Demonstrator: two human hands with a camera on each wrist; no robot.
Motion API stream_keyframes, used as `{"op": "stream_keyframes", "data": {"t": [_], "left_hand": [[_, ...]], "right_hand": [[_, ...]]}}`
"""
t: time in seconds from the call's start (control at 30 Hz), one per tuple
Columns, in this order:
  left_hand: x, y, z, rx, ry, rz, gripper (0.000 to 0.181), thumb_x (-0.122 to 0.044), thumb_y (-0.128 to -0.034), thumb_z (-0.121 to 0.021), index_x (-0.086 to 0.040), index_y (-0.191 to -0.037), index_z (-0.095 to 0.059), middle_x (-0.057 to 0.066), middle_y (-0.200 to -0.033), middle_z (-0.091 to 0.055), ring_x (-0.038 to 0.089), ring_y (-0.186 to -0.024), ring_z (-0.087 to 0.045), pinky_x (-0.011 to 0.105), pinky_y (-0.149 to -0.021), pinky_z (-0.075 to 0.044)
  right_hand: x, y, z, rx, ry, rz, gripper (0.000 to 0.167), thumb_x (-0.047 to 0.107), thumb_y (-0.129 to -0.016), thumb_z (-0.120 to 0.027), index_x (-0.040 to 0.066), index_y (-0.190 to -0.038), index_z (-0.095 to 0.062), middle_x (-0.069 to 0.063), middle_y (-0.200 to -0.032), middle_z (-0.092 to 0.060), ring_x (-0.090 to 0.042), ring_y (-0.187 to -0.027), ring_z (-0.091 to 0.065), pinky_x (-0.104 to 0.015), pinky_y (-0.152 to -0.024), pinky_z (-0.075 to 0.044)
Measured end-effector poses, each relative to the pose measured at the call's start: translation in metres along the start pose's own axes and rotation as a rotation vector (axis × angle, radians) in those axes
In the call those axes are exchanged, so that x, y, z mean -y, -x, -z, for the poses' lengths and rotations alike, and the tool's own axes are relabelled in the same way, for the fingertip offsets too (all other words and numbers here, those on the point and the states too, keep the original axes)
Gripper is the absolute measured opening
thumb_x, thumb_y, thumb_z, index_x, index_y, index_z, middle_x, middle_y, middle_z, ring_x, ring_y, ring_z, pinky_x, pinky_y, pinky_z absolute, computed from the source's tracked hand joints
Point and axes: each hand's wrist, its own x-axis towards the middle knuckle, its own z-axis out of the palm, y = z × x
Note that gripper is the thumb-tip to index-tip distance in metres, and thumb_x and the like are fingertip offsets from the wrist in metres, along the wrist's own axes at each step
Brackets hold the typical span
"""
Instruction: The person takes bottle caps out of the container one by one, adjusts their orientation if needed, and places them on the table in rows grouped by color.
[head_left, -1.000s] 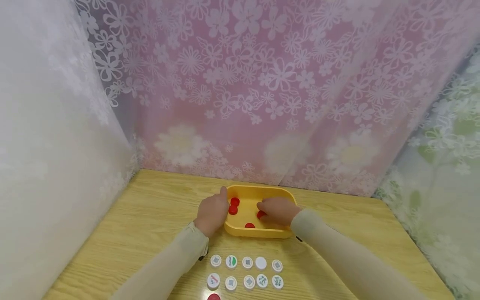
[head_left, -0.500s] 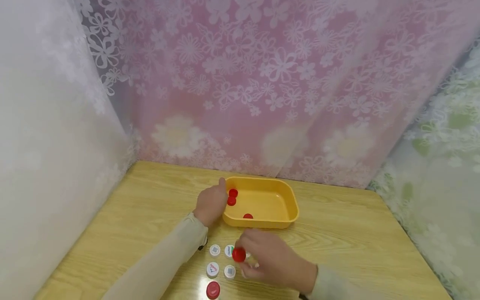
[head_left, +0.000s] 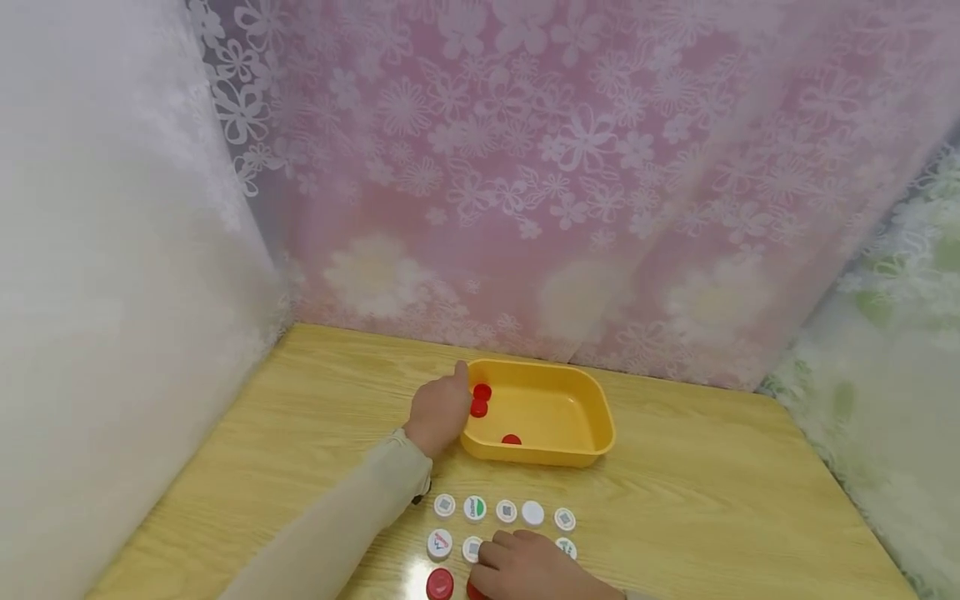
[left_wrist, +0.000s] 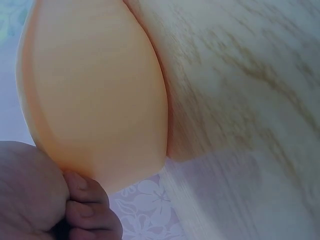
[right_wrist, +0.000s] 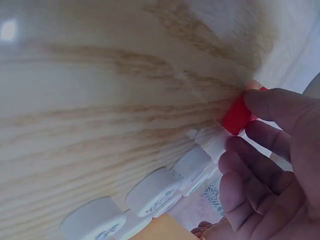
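My left hand grips the left end of a yellow plastic basin, its curled fingers also showing against the wall in the left wrist view. Inside the basin lie a red bottle cap, another touching it, and one near the front wall. My right hand is down at the tabletop near the bottom edge of the head view. Between thumb and finger it pinches a red bottle cap, clearest in the right wrist view. Just left of it sits another red bottle cap; the right hand hides part of the white caps.
White bottle caps with printed tops stand in two rows before the basin, including one with a green mark and one with red lettering. The wooden table meets a pink floral curtain behind.
My right hand has come out of the basin with a red bottle cap and moved toward me, down to the table beside the other red cap. The left hand stays on the basin.
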Motion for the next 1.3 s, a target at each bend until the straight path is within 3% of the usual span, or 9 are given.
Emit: {"op": "stream_keyframes", "data": {"t": [0.17, 0.33, 0.43, 0.57, 0.63, 0.77, 1.03, 1.17, 1.3], "left_hand": [[-0.002, 0.003, -0.003, -0.005, 0.014, 0.012, 0.045, -0.016, -0.1047, -0.054, 0.005, -0.143, -0.044, 0.009, -0.079, -0.063, 0.024, -0.063, -0.059, 0.039, -0.063, -0.055], [0.002, 0.004, 0.000, -0.007, 0.017, 0.031, 0.047, -0.017, -0.1046, -0.055, 0.004, -0.145, -0.044, 0.009, -0.080, -0.064, 0.023, -0.063, -0.059, 0.038, -0.064, -0.056], [0.002, 0.003, 0.000, -0.013, 0.022, 0.027, 0.047, -0.017, -0.1052, -0.054, 0.004, -0.145, -0.044, 0.009, -0.081, -0.064, 0.023, -0.065, -0.060, 0.039, -0.065, -0.057], [-0.006, -0.001, -0.005, -0.033, -0.001, 0.011, 0.043, -0.017, -0.1059, -0.053, 0.003, -0.144, -0.046, 0.009, -0.080, -0.064, 0.025, -0.065, -0.063, 0.039, -0.064, -0.057], [-0.012, -0.004, -0.010, -0.049, -0.013, -0.014, 0.039, -0.015, -0.1058, -0.052, 0.003, -0.141, -0.049, 0.009, -0.078, -0.065, 0.025, -0.064, -0.064, 0.039, -0.061, -0.057], [-0.015, -0.005, -0.014, -0.066, -0.023, -0.057, 0.034, -0.011, -0.1056, -0.049, 0.004, -0.137, -0.051, 0.010, -0.077, -0.066, 0.026, -0.063, -0.065, 0.039, -0.059, -0.057], [-0.003, -0.003, -0.011, -0.034, 0.043, 0.003, 0.042, -0.017, -0.1083, -0.045, 0.004, -0.145, -0.044, 0.011, -0.088, -0.070, 0.026, -0.071, -0.066, 0.043, -0.072, -0.060], [-0.001, -0.004, -0.010, -0.032, 0.046, 0.006, 0.042, -0.016, -0.1080, -0.045, 0.004, -0.144, -0.044, 0.011, -0.089, -0.070, 0.026, -0.072, -0.067, 0.042, -0.073, -0.060], [0.000, -0.005, -0.007, -0.047, 0.026, -0.005, 0.038, -0.014, -0.1072, -0.047, 0.004, -0.141, -0.046, 0.011, -0.083, -0.068, 0.025, -0.068, -0.066, 0.041, -0.069, -0.060]], "right_hand": [[0.001, 0.003, -0.001, -0.054, -0.031, 0.017, 0.022, 0.046, -0.101, -0.062, 0.026, -0.102, -0.070, 0.015, -0.091, -0.056, 0.004, -0.074, -0.041, -0.008, -0.063, -0.031], [-0.001, -0.001, 0.004, -0.031, -0.016, 0.033, 0.023, 0.047, -0.101, -0.061, 0.026, -0.105, -0.070, 0.015, -0.093, -0.057, 0.004, -0.075, -0.043, -0.008, -0.064, -0.034], [-0.007, -0.003, 0.011, -0.124, -0.013, 0.006, 0.015, 0.040, -0.098, -0.069, 0.025, -0.100, -0.071, 0.015, -0.088, -0.055, 0.002, -0.073, -0.044, -0.009, -0.064, -0.034], [-0.034, 0.000, 0.025, -0.310, -0.104, -0.180, 0.010, 0.023, -0.089, -0.077, 0.021, -0.094, -0.069, 0.012, -0.085, -0.057, -0.001, -0.073, -0.048, -0.013, -0.066, -0.043], [-0.055, 0.003, 0.033, -0.336, -0.173, -0.328, 0.011, 0.019, -0.088, -0.077, 0.019, -0.096, -0.069, 0.011, -0.087, -0.059, -0.004, -0.076, -0.053, -0.018, -0.069, -0.049], [-0.102, -0.003, 0.037, -0.219, -0.239, -0.616, 0.007, 0.021, -0.093, -0.074, 0.019, -0.097, -0.069, 0.009, -0.087, -0.061, -0.011, -0.077, -0.058, -0.030, -0.073, -0.054], [-0.162, -0.033, 0.023, 0.237, -0.455, -0.933, 0.039, 0.053, -0.094, -0.070, 0.013, -0.095, -0.069, 0.001, -0.079, -0.065, -0.018, -0.070, -0.058, -0.035, -0.072, -0.051], [-0.174, -0.042, 0.013, 0.320, -0.510, -0.982, 0.048, 0.060, -0.087, -0.073, 0.013, -0.084, -0.067, -0.002, -0.069, -0.059, -0.020, -0.064, -0.056, -0.032, -0.066, -0.045], [-0.181, -0.046, 0.003, 0.331, -0.513, -0.924, 0.041, 0.054, -0.087, -0.078, 0.015, -0.083, -0.065, 0.000, -0.070, -0.059, -0.018, -0.067, -0.056, -0.030, -0.067, -0.045]]}}
